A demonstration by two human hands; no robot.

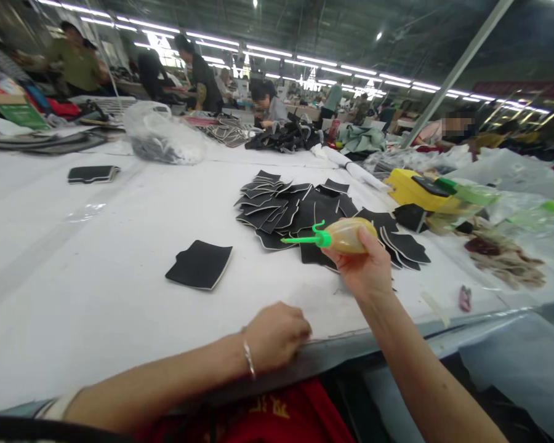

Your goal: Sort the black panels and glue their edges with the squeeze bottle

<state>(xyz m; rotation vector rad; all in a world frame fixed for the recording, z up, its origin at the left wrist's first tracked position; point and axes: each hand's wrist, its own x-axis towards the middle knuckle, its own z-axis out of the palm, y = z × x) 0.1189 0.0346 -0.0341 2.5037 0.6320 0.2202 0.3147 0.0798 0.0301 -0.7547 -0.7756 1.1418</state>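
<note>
My right hand (367, 264) is wrapped round a yellowish squeeze bottle (351, 235) with a green nozzle that points left. Beneath and behind the bottle lies a fanned-out pile of black pieces with pale edges (300, 206). My left hand (277, 335), with a silvery bracelet at the wrist, rests near the table's front edge with its fingers curled; whether it holds anything is hidden. One black piece (199, 264) lies flat on the white table (133, 246), up and to the left of my left hand. Farther back at the left is a small black stack (93, 174).
A yellow box (415, 191) and clear plastic bags (512, 178) stand at the right. A small pink tool (465, 298) lies near the right front edge. At the back are a filled plastic bag (161, 135) and a black heap (284, 134); several people are beyond.
</note>
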